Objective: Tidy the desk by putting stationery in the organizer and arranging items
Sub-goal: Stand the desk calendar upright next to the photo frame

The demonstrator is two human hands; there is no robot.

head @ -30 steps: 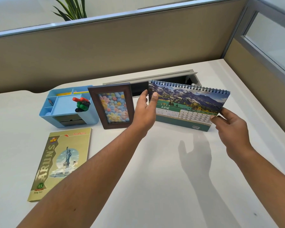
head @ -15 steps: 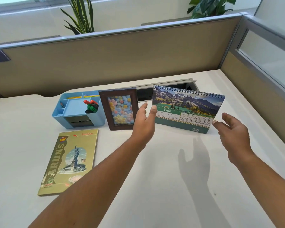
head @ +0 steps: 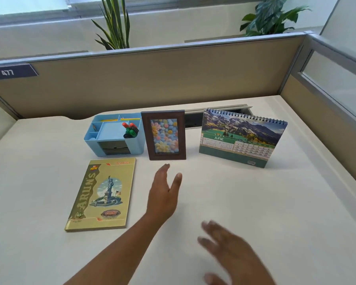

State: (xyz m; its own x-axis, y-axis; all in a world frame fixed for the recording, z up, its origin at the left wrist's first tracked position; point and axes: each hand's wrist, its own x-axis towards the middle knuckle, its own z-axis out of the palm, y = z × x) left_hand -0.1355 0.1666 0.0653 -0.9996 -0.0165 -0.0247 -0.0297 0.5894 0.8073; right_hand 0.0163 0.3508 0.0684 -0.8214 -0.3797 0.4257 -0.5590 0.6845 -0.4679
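A blue desk organizer [head: 95, 141] stands at the back left with red and green clips [head: 130, 129], a pencil and yellow items in it. Beside it a brown picture frame [head: 163, 135] stands upright. A spiral desk calendar [head: 242, 137] showing June stands to the right. A yellow notebook [head: 102, 194] lies flat in front of the organizer. My left hand [head: 163, 194] hovers with straight fingers just in front of the frame, holding nothing. My right hand [head: 228, 249], blurred, is low over the desk with fingers spread and empty.
The white desk [head: 275, 212] is bounded by beige partition walls [head: 152, 79] at the back and right. A grey cable tray slot [head: 193, 120] lies open behind the frame and calendar. Plants rise behind the partition.
Both hands have let go of the calendar and drawn back toward me. The calendar now stands by itself. The view has tilted up.
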